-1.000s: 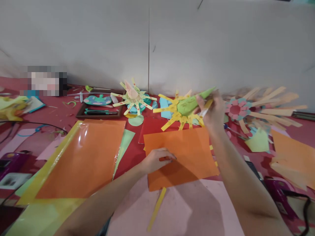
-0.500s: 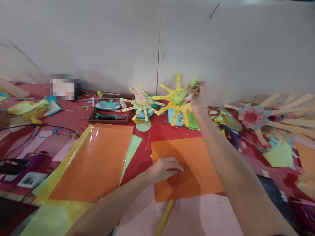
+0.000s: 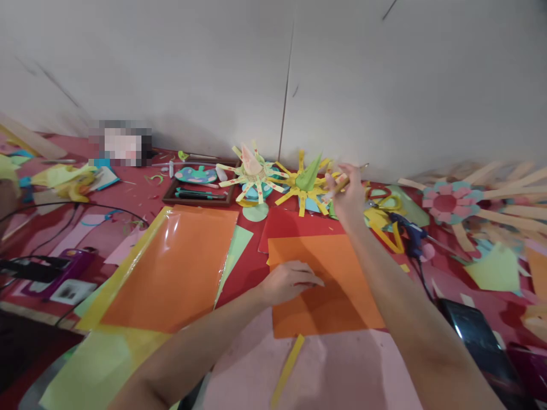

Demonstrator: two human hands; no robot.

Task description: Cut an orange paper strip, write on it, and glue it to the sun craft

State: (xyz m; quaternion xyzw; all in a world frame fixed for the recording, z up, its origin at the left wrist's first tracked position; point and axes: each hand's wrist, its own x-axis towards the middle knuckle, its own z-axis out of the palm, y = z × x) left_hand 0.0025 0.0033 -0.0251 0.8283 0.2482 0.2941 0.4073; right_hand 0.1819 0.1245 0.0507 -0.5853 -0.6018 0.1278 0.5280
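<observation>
My right hand (image 3: 347, 193) is raised at the back of the table, its fingers closed around a slim golden-brown pencil (image 3: 342, 184). Just left of it stands a yellow paper flower (image 3: 293, 181) with strip petals and a pointed green paper cone (image 3: 309, 175) in its middle. The fingertips are close to the petals; whether they touch is unclear. Lower down, my left hand (image 3: 290, 282) rests over an orange paper sheet (image 3: 325, 319), fingers loosely extended and thumb mostly hidden. A narrow yellow paper strip (image 3: 287, 370) lies in front, on pink paper (image 3: 342, 373).
A pale paper flower with a pink cone (image 3: 252, 165) stands beside a brown tray (image 3: 196, 201) of pens. Orange paper in a clear sleeve (image 3: 171, 267) lies left. To the right are a blue glue gun (image 3: 408, 230), yellow scissors (image 3: 391, 199) and a dark phone (image 3: 474, 330).
The green-coned flower, tilted up at my right fingers before, now sits lower and more upright. My right hand has drawn slightly off it. The left hand stays over the orange sheet.
</observation>
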